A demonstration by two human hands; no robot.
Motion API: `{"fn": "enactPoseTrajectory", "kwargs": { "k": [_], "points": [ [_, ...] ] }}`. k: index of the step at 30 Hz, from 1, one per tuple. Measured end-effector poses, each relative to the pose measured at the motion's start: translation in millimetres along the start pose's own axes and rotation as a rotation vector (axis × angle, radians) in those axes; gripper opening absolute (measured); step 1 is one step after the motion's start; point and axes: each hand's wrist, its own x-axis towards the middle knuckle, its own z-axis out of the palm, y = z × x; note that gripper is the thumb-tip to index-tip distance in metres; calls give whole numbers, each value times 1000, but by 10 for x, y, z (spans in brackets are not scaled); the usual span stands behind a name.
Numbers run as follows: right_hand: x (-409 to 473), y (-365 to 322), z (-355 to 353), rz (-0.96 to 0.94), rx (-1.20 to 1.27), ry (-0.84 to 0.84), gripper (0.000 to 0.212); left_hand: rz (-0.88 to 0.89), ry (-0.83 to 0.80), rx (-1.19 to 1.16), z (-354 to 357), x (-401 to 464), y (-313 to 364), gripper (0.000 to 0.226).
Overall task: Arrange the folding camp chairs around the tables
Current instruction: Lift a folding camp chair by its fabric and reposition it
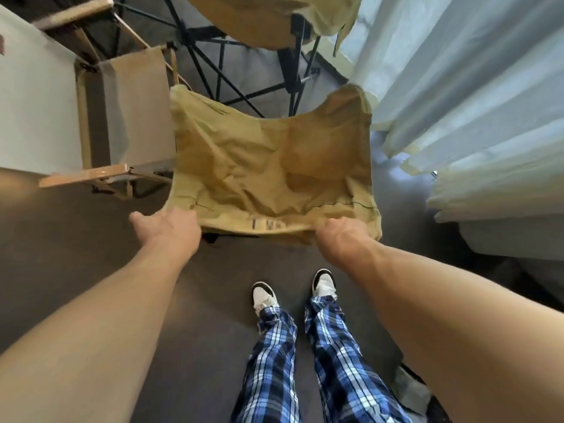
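A tan fabric camp chair (pixel 268 166) stands unfolded on the dark floor right in front of me, its seat sagging and creased. My left hand (pixel 168 230) grips the near edge of the fabric at its left corner. My right hand (pixel 341 239) grips the same edge near the right corner. A second tan chair (pixel 268 22) on a black crossed frame stands behind it at the top. To the left is a wood-framed chair (pixel 122 117) with a pale canvas seat, pushed up to a white table (pixel 30 96).
Pale blue curtains (pixel 457 87) hang close on the right, almost touching the held chair. My feet in white shoes (pixel 265 296) stand just behind the chair on dark carpet. A dark object (pixel 412 389) lies at the lower right.
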Motion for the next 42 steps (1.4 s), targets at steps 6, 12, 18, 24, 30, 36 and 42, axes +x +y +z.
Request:
{"fn": "enactPoseTrajectory", "kwargs": {
  "k": [6,12,18,24,30,36,42],
  "points": [
    [267,66,147,25,-118,-223,31,4,-100,-48,129,56,-1,35],
    [335,270,476,173,-1,-206,45,108,-193,-132,408,154,-69,47],
    [242,430,532,1,-81,-108,29,62,-296,-147,703,-206,-61,51],
    [90,478,364,-134,-318,76,31,-196,-269,-406,1028,-811,104,36],
    [-111,236,110,-329,-628,256,23,-568,-251,-884,1518,-1383,88,40],
    [-435,-942,49,-566,-901,360,19,-798,-318,-1137,2385,-2214,-396,46],
    [-861,-2507,449,-724,-1148,362,22,-870,-385,-1108,3447,-3048,-909,42]
  ]
}}
